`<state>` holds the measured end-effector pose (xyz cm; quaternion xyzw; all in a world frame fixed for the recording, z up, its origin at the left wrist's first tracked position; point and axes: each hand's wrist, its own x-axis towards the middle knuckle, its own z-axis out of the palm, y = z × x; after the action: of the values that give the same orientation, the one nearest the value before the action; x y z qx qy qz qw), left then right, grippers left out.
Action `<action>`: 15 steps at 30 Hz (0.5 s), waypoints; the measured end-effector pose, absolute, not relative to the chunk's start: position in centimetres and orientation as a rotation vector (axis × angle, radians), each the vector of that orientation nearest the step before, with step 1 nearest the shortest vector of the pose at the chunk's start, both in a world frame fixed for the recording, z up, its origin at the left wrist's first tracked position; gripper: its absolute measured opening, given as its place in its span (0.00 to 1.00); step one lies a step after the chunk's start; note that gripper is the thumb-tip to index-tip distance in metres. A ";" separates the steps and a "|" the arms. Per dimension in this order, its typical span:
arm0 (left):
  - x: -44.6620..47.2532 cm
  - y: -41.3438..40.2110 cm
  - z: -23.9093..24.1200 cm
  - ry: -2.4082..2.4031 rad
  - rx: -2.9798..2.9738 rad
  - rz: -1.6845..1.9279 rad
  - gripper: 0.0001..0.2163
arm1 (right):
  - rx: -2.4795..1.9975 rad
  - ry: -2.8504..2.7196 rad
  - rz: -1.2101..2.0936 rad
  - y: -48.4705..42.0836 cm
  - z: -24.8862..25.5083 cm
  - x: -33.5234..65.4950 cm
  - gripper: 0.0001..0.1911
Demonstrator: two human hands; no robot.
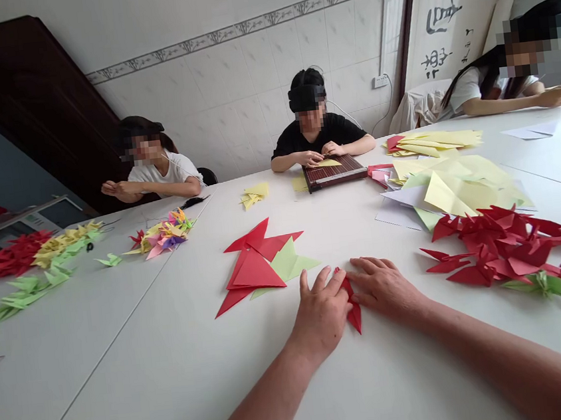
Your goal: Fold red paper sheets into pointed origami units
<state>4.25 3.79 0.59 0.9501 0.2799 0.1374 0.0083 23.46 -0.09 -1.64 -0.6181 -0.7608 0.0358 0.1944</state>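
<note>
A narrow red folded paper [354,312] lies on the white table between my hands, its pointed end toward me. My left hand [321,309] is on its left side, fingertips pressing on the paper and partly covering it. From the right, my right hand [383,286] holds the paper's edge with its fingers bent down onto it. Just beyond my left hand are loose red folded sheets [257,269], overlapping light green folded paper [288,259]. To the right of my right hand spreads a pile of red paper cranes [504,243], with a green one [543,284] at its near edge.
Yellow sheets [463,184] lie behind the red pile. Across the table, one person works at a paper trimmer [337,172]; other people sit left and right. Multicoloured cranes [167,235], red cranes [14,254] and green cranes [33,289] lie at the left.
</note>
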 end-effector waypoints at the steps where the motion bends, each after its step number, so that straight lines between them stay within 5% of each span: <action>1: 4.5 4.3 0.6 0.850 2.972 0.426 0.12 | -1.737 -2.121 0.107 -0.1 -1.6 23.4 0.18; 11: 4.6 6.2 1.6 0.854 2.870 0.235 0.16 | -1.749 -2.011 0.232 0.9 -2.3 24.1 0.22; 15: 4.2 6.6 1.7 0.888 2.871 0.217 0.09 | -1.741 -2.017 0.232 1.1 -2.7 24.3 0.21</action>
<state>4.18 6.59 1.66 0.9509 0.2941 0.0720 0.0644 24.28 1.11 -2.69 -0.6333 -0.7337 0.0843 0.2313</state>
